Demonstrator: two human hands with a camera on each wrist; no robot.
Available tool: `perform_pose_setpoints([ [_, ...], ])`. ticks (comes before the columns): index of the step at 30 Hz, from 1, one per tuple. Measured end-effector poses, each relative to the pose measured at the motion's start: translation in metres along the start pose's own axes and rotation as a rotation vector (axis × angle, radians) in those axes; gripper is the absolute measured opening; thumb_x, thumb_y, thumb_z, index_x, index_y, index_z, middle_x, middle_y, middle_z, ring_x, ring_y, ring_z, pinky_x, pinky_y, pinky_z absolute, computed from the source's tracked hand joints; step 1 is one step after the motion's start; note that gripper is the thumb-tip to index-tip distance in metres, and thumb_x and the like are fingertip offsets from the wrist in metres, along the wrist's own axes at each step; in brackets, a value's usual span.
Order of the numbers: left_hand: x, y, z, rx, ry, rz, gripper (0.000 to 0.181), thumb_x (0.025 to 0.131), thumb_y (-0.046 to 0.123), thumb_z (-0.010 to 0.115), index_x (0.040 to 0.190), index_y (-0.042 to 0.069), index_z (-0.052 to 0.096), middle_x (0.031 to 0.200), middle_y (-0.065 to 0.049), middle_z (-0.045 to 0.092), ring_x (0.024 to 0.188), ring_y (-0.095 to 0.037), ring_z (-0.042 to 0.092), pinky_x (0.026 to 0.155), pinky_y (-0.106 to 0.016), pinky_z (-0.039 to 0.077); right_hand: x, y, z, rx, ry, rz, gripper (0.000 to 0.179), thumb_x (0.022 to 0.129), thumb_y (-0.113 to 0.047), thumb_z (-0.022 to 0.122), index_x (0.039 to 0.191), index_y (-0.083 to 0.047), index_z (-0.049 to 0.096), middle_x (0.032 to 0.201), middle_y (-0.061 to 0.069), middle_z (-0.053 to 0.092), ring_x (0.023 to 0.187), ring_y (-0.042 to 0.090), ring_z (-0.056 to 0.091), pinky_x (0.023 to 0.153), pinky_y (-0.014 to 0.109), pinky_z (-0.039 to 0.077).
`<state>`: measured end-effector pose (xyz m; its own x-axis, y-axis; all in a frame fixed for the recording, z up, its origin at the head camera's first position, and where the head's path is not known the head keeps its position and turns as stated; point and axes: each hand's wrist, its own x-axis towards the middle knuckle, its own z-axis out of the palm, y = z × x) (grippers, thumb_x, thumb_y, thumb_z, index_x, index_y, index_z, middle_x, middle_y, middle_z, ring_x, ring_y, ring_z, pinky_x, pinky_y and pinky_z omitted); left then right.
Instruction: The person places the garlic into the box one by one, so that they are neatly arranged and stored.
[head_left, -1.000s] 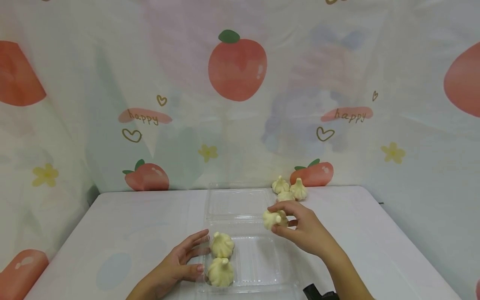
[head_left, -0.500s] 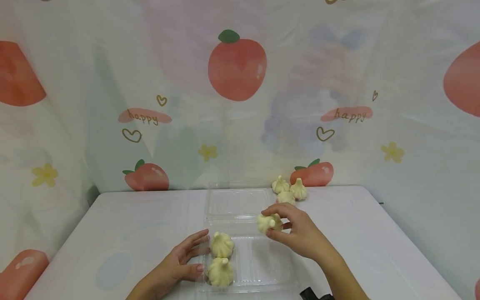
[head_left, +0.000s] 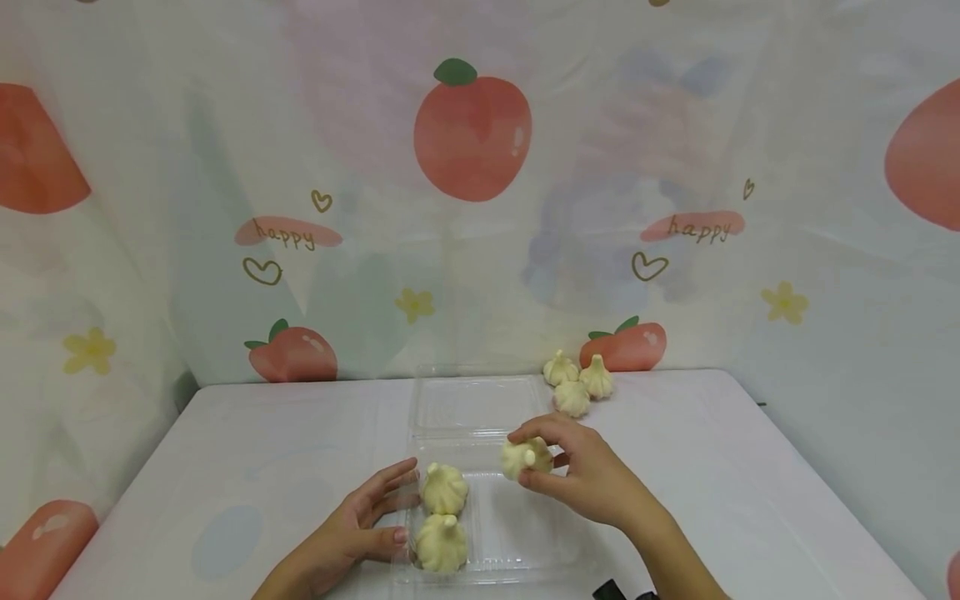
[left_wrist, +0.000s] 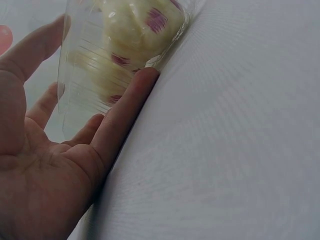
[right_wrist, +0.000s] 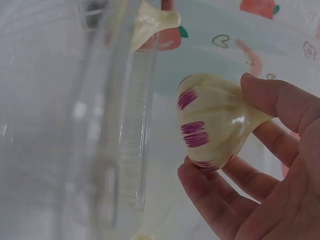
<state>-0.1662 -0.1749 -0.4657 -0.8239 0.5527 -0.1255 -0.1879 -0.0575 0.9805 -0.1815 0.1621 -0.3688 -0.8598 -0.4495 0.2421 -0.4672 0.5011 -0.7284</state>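
Note:
My right hand [head_left: 588, 467] pinches a garlic bulb [head_left: 522, 457] between thumb and fingers, above the right part of a clear plastic box [head_left: 517, 533]. Purple streaks mark the held bulb [right_wrist: 212, 122] in the right wrist view. Two more garlic bulbs, a far one [head_left: 445, 489] and a near one [head_left: 441, 543], sit in the box along its left side. With fingers spread and fairly straight, my left hand [head_left: 352, 525] touches the box's left wall. In the left wrist view, the left hand's fingers [left_wrist: 127, 110] lie against the clear wall, with bulbs behind it.
The box's clear lid [head_left: 480, 406] lies opened toward the back. Behind the right hand, three garlic bulbs [head_left: 572, 398] stand grouped at the table's back edge. A black object [head_left: 609, 590] shows at the bottom, near the right forearm. A patterned curtain [head_left: 480, 275] hangs behind the white table [head_left: 300, 433].
My right hand has carried its garlic bulb left and slightly nearer, over the box, uncovering more of the back group. The left hand stays in place.

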Motion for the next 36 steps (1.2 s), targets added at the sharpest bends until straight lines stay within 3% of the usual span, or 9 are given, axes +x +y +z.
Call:
perform_pose_setpoints([
  [8,0.0,-0.001,-0.001,0.002,-0.001,0.001,0.077,0.095,0.015,0.066,0.159,0.024,0.024,0.165,-0.017,0.012,0.144,-0.031,0.033,0.094,-0.044,0.052,0.003,-0.001,0.008,-0.004,-0.053,-0.051,0.031,0.087,-0.023,0.078,0.117,-0.026,0.067,0.12,-0.009,0.066,0.105,0.013,0.059,0.079,0.034,0.055],
  [36,0.001,-0.002,-0.002,-0.011,-0.002,0.006,0.075,0.097,0.014,0.065,0.159,0.024,0.024,0.165,-0.016,0.013,0.143,-0.03,0.035,0.092,-0.047,0.053,0.004,0.002,0.028,-0.048,-0.13,-0.098,0.03,0.087,-0.026,0.078,0.114,-0.026,0.067,0.117,-0.012,0.066,0.102,0.01,0.059,0.076,0.031,0.054],
])
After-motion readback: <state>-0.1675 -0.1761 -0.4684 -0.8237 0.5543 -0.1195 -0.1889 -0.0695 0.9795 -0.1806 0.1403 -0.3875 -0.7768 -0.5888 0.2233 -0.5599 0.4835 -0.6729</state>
